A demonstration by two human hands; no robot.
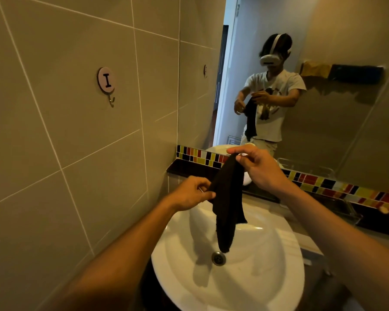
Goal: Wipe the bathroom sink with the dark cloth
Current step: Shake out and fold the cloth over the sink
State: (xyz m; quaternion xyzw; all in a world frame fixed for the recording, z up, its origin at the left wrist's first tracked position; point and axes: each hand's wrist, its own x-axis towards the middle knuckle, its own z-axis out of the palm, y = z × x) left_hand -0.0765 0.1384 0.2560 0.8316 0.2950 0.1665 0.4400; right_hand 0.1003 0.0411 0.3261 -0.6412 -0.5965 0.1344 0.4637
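A dark cloth (228, 203) hangs in the air over the white bathroom sink (267, 277), its lower tip dangling just above the metal drain (218, 258). My right hand (259, 167) pinches the cloth's top corner up high. My left hand (190, 195) grips the cloth's left edge lower down. The cloth does not touch the basin. The tap is hidden behind my right hand and the cloth.
A tiled wall stands close on the left, with a round hook (106, 83) marked "I". A mirror (323, 63) fills the back wall above a strip of coloured mosaic tiles (323, 182). A dark ledge (189, 169) runs behind the sink.
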